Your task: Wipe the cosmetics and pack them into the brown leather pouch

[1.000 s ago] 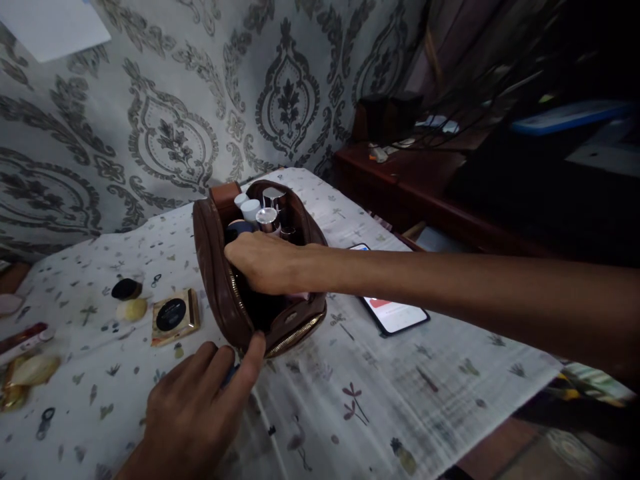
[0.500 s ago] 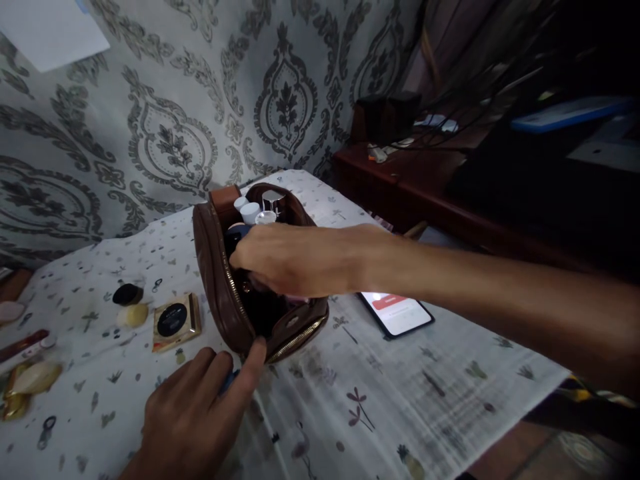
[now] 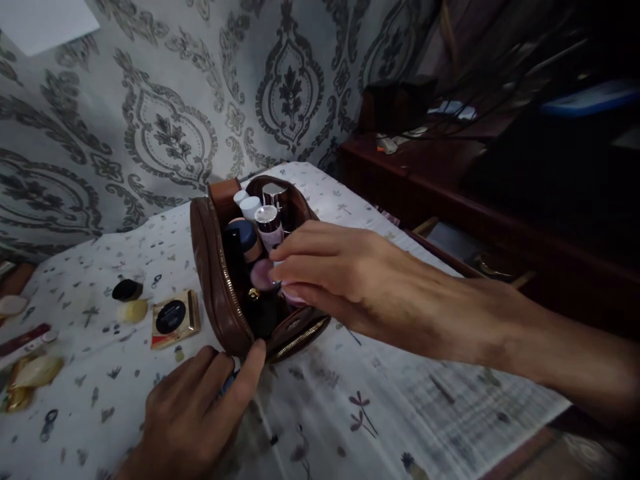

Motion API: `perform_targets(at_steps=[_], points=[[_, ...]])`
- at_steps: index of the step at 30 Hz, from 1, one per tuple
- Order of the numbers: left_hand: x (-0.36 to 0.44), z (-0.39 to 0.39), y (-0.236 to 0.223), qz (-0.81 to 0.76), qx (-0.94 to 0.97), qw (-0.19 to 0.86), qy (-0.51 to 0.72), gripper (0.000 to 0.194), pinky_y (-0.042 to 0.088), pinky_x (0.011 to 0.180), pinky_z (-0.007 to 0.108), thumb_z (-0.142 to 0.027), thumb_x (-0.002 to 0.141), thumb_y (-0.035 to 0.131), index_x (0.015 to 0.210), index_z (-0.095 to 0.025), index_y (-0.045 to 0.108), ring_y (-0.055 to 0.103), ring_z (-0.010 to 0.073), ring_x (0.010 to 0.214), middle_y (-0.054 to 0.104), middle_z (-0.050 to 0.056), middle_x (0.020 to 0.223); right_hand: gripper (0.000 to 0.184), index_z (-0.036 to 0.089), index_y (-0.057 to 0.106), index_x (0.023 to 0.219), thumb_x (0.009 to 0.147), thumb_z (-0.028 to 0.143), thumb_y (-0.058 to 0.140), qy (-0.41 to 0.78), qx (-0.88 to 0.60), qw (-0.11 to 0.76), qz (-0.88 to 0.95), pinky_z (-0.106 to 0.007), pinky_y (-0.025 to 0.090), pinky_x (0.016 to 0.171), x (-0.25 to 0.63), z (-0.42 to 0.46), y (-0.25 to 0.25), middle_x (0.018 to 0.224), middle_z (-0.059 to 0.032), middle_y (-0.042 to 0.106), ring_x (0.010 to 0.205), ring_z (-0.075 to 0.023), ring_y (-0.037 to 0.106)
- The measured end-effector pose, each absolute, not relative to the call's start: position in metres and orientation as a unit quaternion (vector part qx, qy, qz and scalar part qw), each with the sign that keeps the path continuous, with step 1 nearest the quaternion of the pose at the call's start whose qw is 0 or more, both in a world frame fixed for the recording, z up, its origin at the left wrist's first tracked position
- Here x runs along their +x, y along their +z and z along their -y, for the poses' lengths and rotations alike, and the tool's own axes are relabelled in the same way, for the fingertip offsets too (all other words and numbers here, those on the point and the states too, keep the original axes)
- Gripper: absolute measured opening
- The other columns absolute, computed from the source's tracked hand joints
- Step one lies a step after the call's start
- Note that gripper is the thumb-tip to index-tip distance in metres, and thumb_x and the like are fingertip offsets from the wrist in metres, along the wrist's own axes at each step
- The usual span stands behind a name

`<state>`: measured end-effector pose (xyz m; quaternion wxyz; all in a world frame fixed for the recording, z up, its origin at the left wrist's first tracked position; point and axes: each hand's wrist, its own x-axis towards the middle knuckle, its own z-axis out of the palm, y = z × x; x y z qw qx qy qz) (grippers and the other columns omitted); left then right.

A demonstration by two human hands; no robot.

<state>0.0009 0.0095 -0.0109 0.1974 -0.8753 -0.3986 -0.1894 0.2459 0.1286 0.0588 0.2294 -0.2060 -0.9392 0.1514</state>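
A brown makeup bag (image 3: 205, 250) lies unzipped on the patterned cloth, its mouth wide and gold zip teeth showing. Several cosmetics fill it: white-capped containers (image 3: 251, 207), a silver-topped bottle (image 3: 270, 227), a jar with a dark blue lid (image 3: 243, 235) and a round pink item (image 3: 264, 275). My left hand (image 3: 200, 407) closes at the bag's near end, one finger stretched along the zip edge. Something blue shows partly beneath it. Over the right side of the opening, my right hand (image 3: 330, 267) has its fingers stretched, tips beside the pink item; their undersides are hidden.
Left of the bag lie a gold square compact (image 3: 175, 319), a black round item (image 3: 127, 290), a yellow one (image 3: 133, 311) and a dark red tube (image 3: 25, 339). A dark red desk with a drawer (image 3: 450, 243) pulled out stands at the right. Patterned fabric covers the wall.
My right hand has drawn back and up from inside the bag, uncovering the jar and pink item. Its forearm now covers the phone. My left hand stays at the zip edge.
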Motion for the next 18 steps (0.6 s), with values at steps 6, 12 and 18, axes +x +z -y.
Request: perform_targets(at_steps=[6,12,18], points=[[0.000,-0.009,-0.012,0.407,-0.868,0.217,-0.184,0.031,0.039,0.064,0.029,-0.012,0.099,0.048,0.126,-0.017,0.063,0.057,0.0156,0.068,0.063,-0.001,0.071,0.014,0.014,0.067,0.089,0.089,0.004,0.057,0.149,-0.160,0.067,0.973,-0.029,0.039,0.067,0.198,-0.147,0.075,0.088,-0.0056,0.069,0.081,-0.0171,0.059],[0.002,-0.010,-0.009,0.409,-0.868,0.222,-0.173,0.030,0.039,0.061,0.029,-0.015,0.101,0.046,0.126,-0.017,0.062,0.058,0.0155,0.066,0.065,-0.001,0.072,0.023,0.015,0.067,0.090,0.084,-0.003,0.053,0.122,-0.207,-0.032,0.970,-0.030,0.039,0.065,0.173,-0.153,0.078,0.097,-0.0071,0.071,0.085,-0.0188,0.063],[0.004,-0.011,-0.008,0.410,-0.866,0.224,-0.179,0.030,0.038,0.059,0.030,-0.013,0.100,0.046,0.124,-0.017,0.063,0.057,0.0152,0.064,0.063,-0.002,0.069,0.027,0.017,0.064,0.095,0.086,-0.003,0.050,0.138,-0.185,-0.009,0.973,-0.032,0.048,0.073,0.169,-0.161,0.068,0.104,-0.0077,0.071,0.096,-0.0221,0.066]])
